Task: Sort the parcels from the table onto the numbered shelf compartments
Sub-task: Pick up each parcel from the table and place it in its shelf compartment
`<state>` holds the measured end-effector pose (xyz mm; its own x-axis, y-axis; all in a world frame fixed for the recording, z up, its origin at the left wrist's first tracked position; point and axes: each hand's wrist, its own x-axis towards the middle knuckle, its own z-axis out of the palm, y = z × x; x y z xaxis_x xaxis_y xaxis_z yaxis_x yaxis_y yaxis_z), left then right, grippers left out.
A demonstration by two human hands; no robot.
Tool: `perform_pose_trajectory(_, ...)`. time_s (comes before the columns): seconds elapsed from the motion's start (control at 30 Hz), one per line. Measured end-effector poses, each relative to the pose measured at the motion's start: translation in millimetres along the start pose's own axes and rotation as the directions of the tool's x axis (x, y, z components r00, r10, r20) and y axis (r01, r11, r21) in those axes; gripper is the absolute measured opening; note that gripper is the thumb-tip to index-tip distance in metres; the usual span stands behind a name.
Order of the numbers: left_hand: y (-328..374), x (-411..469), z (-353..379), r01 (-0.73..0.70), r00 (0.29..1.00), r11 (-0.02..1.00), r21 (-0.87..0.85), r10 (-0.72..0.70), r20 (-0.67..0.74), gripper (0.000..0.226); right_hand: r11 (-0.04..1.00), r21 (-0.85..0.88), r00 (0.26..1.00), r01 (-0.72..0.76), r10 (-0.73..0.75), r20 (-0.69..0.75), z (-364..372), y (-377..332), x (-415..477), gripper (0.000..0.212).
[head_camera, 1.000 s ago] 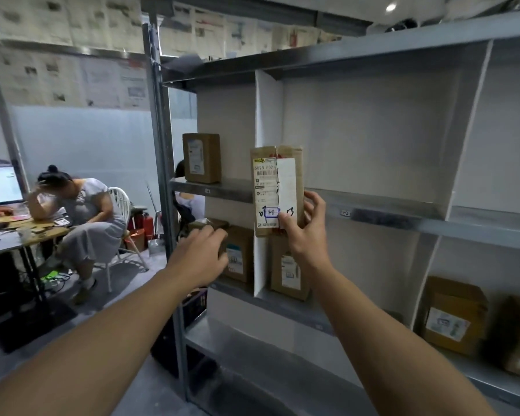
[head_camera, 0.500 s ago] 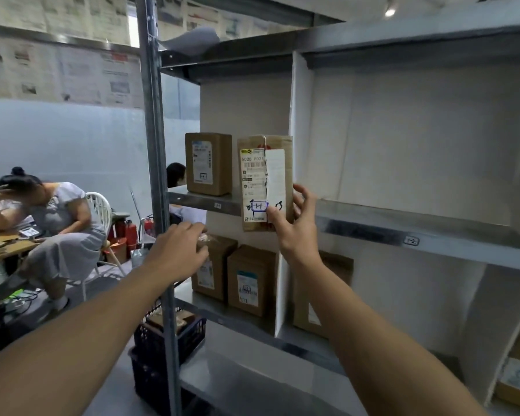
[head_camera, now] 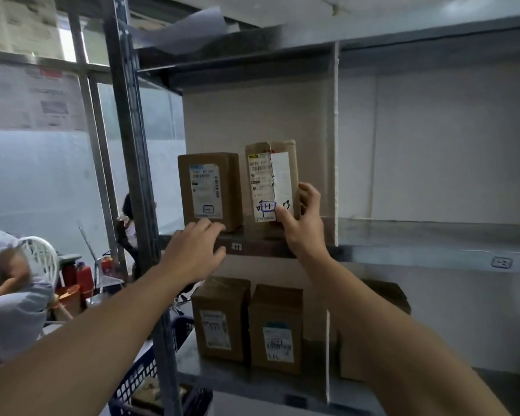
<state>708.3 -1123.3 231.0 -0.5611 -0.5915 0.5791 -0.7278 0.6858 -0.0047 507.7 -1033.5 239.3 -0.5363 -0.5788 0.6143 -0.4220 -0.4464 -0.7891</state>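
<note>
A tall brown parcel [head_camera: 264, 172] with a white label marked "1-1" in a blue box stands upright in the upper left shelf compartment. My right hand [head_camera: 303, 220] grips its lower right corner, thumb on the front and fingers round the side. To its left stands a second brown parcel [head_camera: 209, 190] with a label. My left hand [head_camera: 194, 250] holds nothing, its fingers spread at the shelf edge [head_camera: 258, 249] just below that second parcel. A small tag [head_camera: 237, 247] on the shelf edge reads 1-1.
A white divider [head_camera: 335, 145] closes the compartment on the right; beyond it lies another compartment tagged 1-2 [head_camera: 501, 262]. Two brown parcels [head_camera: 219, 319] [head_camera: 276, 328] stand on the shelf below. A steel post [head_camera: 129, 163] rises at left, a blue crate [head_camera: 144, 373] below. A person [head_camera: 9, 295] sits at far left.
My right hand has carried the tall parcel leftward and into the upper left compartment, beside the other parcel. My left hand has risen to the shelf edge. The view has moved closer.
</note>
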Motion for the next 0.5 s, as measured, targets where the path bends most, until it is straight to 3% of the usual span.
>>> perform_pose_trajectory(0.1, -11.7, 13.7, 11.7, -0.029, 0.999, 0.999, -0.040, 0.028, -0.021, 0.046, 0.995, -0.086, 0.998, -0.058, 0.059, 0.013, 8.5, 11.3, 7.8, 0.063)
perform_pose_trajectory(0.37, -36.4, 30.5, 38.5, -0.143, 0.985, 0.984, -0.103, 0.130, -0.117, 0.045, 0.945, -0.327, 1.000, 0.030, -0.027, 0.014, 11.7, 23.2, 19.0, 0.070)
perform_pose_trajectory(0.5, -37.2, 35.1, 44.8, -0.171, 0.979, 0.974, -0.146, 0.152, -0.135, 0.045, 0.935, -0.354, 1.000, 0.024, -0.026, 0.001, 17.9, 21.2, 20.1, 0.080)
